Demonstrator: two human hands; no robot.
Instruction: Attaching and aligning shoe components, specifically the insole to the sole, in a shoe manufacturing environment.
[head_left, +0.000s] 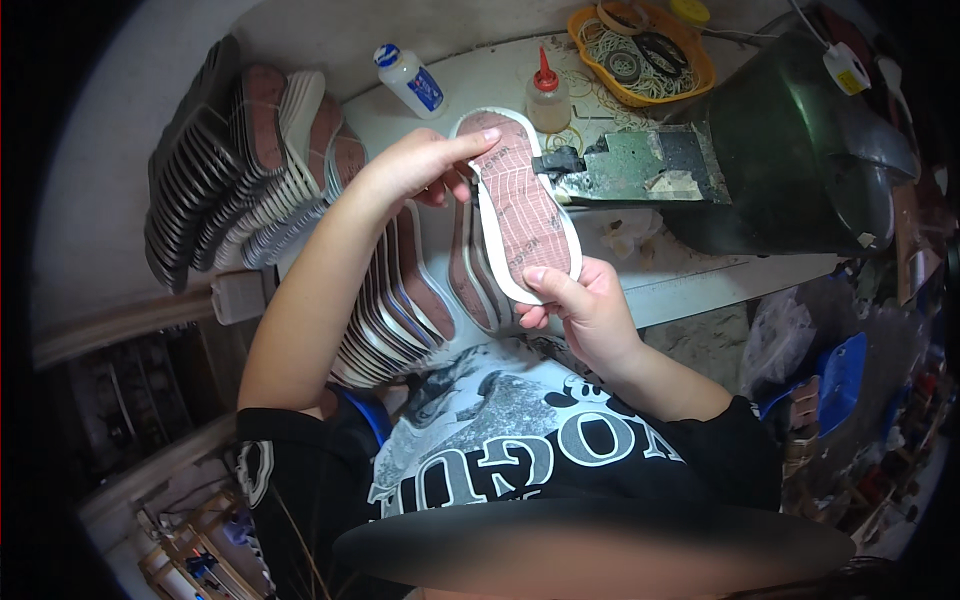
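Both my hands hold one shoe sole above the worktable. It has a white rim and a pinkish-brown top sheet with pale stitch-like lines and dark print. My left hand grips the far end, its thumb lying on the top sheet. At the near end my right hand pinches the sole, thumb on top and fingers underneath. The sole's right edge meets the small dark tip of a green machine arm; whether they touch I cannot tell. Below the sole stands a row of similar soles.
Stacked dark and white soles fill the left. Behind are a white bottle with a blue cap, a red-tipped glue bottle and a yellow basket of rubber bands. The machine's big green body occupies the right.
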